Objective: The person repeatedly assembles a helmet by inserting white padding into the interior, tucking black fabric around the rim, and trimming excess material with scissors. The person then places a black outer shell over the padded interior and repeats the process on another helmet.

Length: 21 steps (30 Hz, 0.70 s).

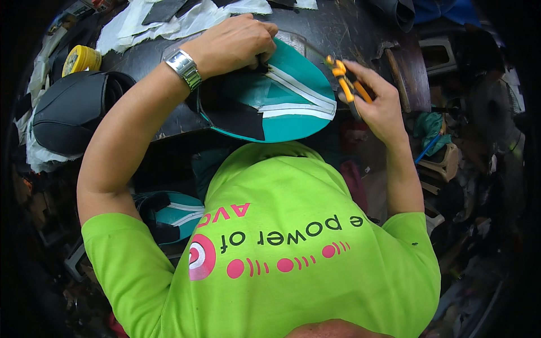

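A teal and black piece with white stripes that meet in a V point(301, 121) lies at the near edge of the dark table, its rounded end toward my right side. My left hand point(239, 45) has its fingers curled down over the piece's far edge and grips it there; the fingertips are partly hidden. In my right hand point(377, 98) are pliers with orange and black handles point(342, 79), just right of the piece. Their jaws point up and left, blurred and hard to make out. A watch point(185, 69) is on my left wrist.
Black rolled pieces point(67, 115) sit on the table's left, beside a yellow round tub point(81, 60). White cloth scraps point(169, 25) lie along the far side. A second teal striped piece point(177, 214) is lower, by my left elbow. Crowded clutter stands at the right.
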Tool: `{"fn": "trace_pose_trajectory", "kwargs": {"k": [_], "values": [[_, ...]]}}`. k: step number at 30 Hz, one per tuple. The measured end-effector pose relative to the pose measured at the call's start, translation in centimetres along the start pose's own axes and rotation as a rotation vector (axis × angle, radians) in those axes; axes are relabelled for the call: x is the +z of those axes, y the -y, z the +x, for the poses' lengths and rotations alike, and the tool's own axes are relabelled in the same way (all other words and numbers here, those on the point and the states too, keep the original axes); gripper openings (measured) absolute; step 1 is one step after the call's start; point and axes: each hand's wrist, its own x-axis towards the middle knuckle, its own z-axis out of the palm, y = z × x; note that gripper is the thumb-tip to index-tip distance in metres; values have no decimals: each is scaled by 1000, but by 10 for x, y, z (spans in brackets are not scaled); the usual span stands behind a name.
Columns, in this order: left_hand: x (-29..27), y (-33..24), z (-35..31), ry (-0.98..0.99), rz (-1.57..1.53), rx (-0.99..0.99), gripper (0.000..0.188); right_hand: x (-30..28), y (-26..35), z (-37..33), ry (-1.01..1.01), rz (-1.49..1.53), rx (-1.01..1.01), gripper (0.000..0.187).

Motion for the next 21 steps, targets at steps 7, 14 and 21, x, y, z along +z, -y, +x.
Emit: {"fn": "trace_pose_trajectory", "kwargs": {"k": [7, 14, 21], "values": [[-2, 7, 4, 22, -175, -52, 17, -13, 14, -7, 265, -265, 105, 53], [1, 9, 6, 47, -154, -88, 12, -1, 15, 0, 317, -237, 95, 53], [1, 8, 8, 61, -136, -53, 17, -4, 6, 6, 401, -5, 255, 52]]}}
